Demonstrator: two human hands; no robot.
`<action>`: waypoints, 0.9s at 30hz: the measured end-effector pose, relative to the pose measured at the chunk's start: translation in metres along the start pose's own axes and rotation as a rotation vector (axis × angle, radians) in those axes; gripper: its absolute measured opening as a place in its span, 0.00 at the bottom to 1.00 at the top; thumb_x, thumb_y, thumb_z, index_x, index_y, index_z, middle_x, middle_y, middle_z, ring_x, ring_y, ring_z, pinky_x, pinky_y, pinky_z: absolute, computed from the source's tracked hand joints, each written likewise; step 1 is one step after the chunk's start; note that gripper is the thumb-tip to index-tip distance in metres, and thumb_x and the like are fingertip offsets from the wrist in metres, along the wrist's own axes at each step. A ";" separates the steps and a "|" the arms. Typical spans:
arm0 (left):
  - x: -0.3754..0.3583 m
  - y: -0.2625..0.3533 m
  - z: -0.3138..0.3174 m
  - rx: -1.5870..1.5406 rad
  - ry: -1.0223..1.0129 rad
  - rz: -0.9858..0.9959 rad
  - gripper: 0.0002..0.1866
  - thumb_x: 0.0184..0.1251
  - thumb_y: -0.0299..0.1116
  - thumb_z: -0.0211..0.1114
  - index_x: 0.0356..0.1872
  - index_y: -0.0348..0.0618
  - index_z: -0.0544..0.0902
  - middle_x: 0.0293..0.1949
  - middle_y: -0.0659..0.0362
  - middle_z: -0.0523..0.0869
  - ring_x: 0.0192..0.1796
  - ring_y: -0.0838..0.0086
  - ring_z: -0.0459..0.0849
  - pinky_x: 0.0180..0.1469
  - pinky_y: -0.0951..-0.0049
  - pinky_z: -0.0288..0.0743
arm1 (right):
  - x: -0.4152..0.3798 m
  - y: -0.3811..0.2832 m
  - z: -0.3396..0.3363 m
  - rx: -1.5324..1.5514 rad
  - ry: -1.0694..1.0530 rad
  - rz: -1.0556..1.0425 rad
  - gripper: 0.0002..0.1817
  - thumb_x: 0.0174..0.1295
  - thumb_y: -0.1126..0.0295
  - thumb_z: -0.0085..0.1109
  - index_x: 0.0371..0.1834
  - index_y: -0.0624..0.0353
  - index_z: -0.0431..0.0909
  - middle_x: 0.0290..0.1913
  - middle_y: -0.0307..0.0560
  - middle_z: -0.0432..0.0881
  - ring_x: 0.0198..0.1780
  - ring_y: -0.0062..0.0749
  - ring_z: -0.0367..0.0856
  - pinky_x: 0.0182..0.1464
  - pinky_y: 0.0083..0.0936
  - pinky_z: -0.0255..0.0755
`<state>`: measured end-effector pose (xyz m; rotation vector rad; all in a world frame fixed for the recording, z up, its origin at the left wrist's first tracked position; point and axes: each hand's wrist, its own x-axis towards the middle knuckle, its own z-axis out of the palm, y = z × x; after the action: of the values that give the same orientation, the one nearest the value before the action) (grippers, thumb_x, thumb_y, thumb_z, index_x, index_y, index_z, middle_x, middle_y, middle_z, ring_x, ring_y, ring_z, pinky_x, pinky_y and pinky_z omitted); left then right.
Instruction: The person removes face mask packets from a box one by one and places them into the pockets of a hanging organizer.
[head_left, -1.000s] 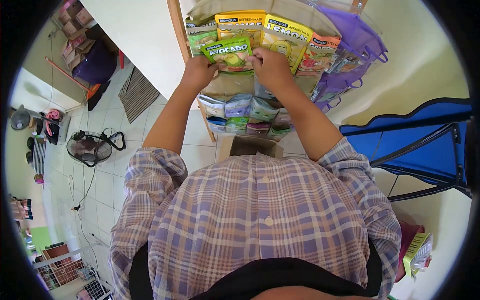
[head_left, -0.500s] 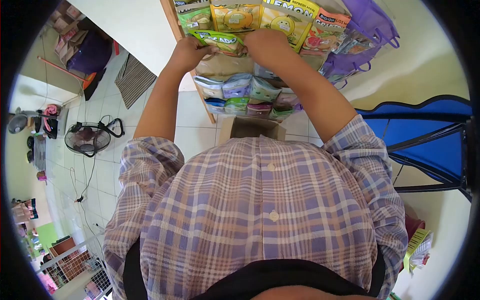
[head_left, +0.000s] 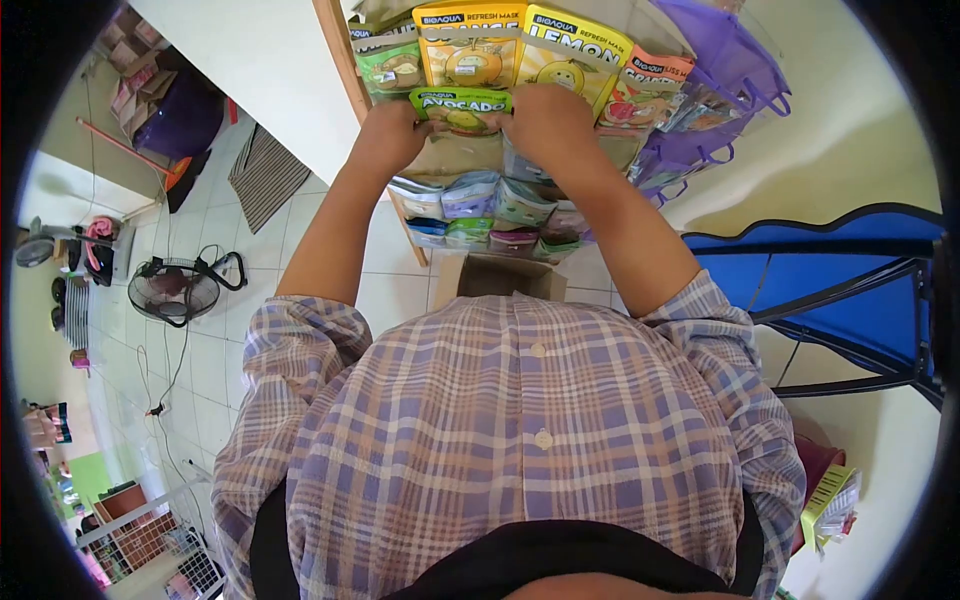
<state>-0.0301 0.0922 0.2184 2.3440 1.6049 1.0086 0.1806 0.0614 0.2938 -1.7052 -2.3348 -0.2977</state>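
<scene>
A green avocado face mask packet [head_left: 462,108] is held upright at the front of a hanging pocket display, its lower part in or just over a brownish pocket [head_left: 455,158]. My left hand [head_left: 393,138] grips the packet's left edge. On its right edge, my right hand [head_left: 548,122] has its fingers closed, partly hidden behind the back of the hand. Directly above are an orange mask packet [head_left: 470,50] and a yellow lemon packet [head_left: 570,62]. A green packet [head_left: 390,68] is at the upper left, a grapefruit packet [head_left: 640,97] at the right.
Lower pockets hold several pastel packets [head_left: 470,197]. An opened cardboard box [head_left: 450,284] stands on the floor below. Purple bags [head_left: 725,70] hang at the right, near a blue panel with a black frame [head_left: 850,270]. A fan [head_left: 174,290] stands on the tiles at the left.
The avocado packet has shifted slightly right and down and now faces me more squarely, its label fully readable. Both hands moved with it. The view has tilted a little.
</scene>
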 end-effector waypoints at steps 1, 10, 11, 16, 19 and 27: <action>-0.001 0.006 -0.006 0.007 -0.030 -0.030 0.16 0.53 0.40 0.72 0.26 0.34 0.84 0.24 0.44 0.83 0.30 0.52 0.84 0.33 0.59 0.77 | 0.000 0.000 0.002 -0.002 0.004 0.003 0.22 0.53 0.47 0.65 0.34 0.56 0.85 0.30 0.51 0.84 0.36 0.48 0.83 0.37 0.42 0.76; -0.011 0.026 -0.020 -0.372 0.206 -0.037 0.14 0.59 0.36 0.72 0.41 0.39 0.86 0.24 0.57 0.85 0.25 0.79 0.80 0.30 0.75 0.74 | -0.009 0.004 -0.005 0.571 0.360 -0.065 0.17 0.58 0.49 0.62 0.34 0.50 0.85 0.29 0.45 0.84 0.33 0.43 0.83 0.34 0.38 0.75; -0.011 0.022 -0.016 -0.398 0.217 -0.043 0.13 0.59 0.34 0.72 0.43 0.40 0.86 0.27 0.56 0.86 0.26 0.78 0.80 0.31 0.75 0.74 | -0.011 0.002 -0.008 0.453 0.294 -0.049 0.13 0.58 0.53 0.61 0.35 0.48 0.85 0.30 0.44 0.85 0.34 0.42 0.83 0.34 0.38 0.75; -0.013 0.011 0.001 -0.208 0.091 0.042 0.13 0.59 0.35 0.70 0.44 0.46 0.87 0.31 0.54 0.87 0.28 0.70 0.83 0.34 0.70 0.76 | -0.008 0.006 0.015 0.115 0.129 -0.087 0.09 0.58 0.61 0.58 0.34 0.48 0.85 0.30 0.45 0.84 0.34 0.43 0.83 0.34 0.39 0.75; -0.013 0.018 -0.003 -0.128 0.050 0.037 0.12 0.59 0.37 0.68 0.44 0.50 0.87 0.32 0.54 0.87 0.29 0.64 0.84 0.35 0.66 0.77 | -0.008 0.004 0.020 0.021 0.130 -0.115 0.08 0.57 0.64 0.56 0.31 0.50 0.84 0.29 0.46 0.84 0.34 0.44 0.83 0.33 0.41 0.74; -0.014 0.021 0.001 -0.110 0.083 0.110 0.11 0.60 0.33 0.67 0.44 0.53 0.87 0.38 0.55 0.87 0.32 0.64 0.85 0.36 0.66 0.79 | -0.016 -0.001 0.025 0.059 0.177 -0.186 0.10 0.59 0.60 0.59 0.42 0.44 0.85 0.34 0.39 0.85 0.36 0.39 0.83 0.36 0.36 0.76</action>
<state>-0.0159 0.0714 0.2214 2.3678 1.4217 1.1992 0.1830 0.0543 0.2649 -1.3768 -2.3485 -0.3922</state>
